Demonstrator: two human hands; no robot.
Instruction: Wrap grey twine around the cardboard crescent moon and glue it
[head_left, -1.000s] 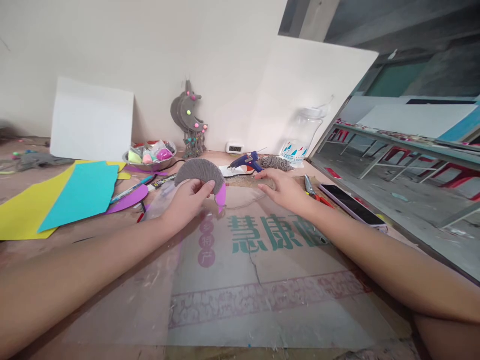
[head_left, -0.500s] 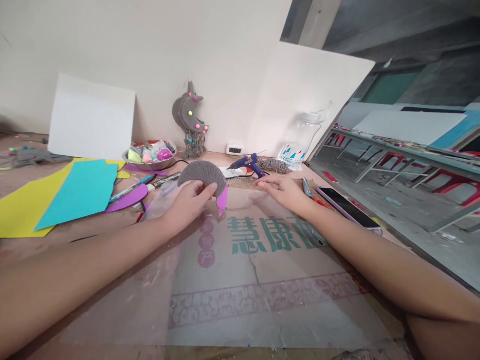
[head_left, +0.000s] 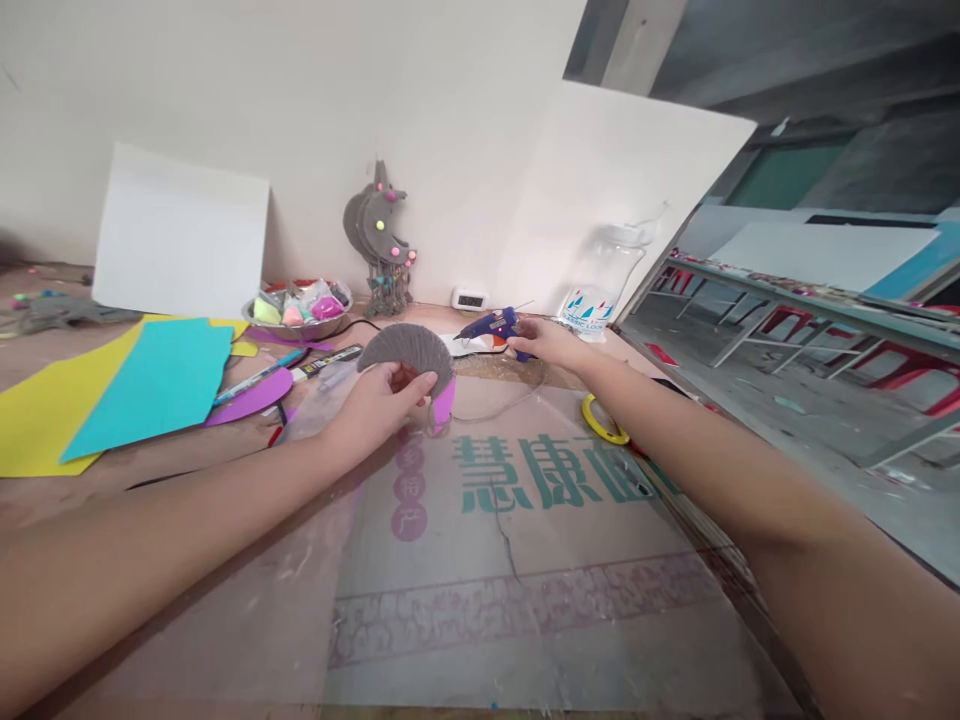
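Observation:
My left hand (head_left: 390, 400) pinches a crescent (head_left: 409, 350) between thumb and fingers. Grey yarn is wound closely over most of it, and its lower tip shows bare purple. A loose strand of yarn (head_left: 517, 408) curves from that tip to the right over the plastic sheet. At the back, the fingers of my right hand (head_left: 547, 342) are closed around the handle of a blue hot glue gun (head_left: 487, 325), whose nozzle points left. The gun still rests at the table's back, and my hand hides most of its grip and the yarn bundle behind.
A printed clear plastic sheet (head_left: 450, 560) covers the table's front. Yellow tape (head_left: 604, 420) lies by my right forearm. Left are cyan paper (head_left: 150, 385), yellow paper (head_left: 45, 430) and a bowl (head_left: 300, 325). A decorated moon (head_left: 382, 235), clock (head_left: 469, 298) and jar (head_left: 604, 280) stand behind.
My right hand has let go of the yarn strand and moved back onto the glue gun's handle. The yellow tape has come into view beside my forearm. My left hand keeps its hold on the crescent.

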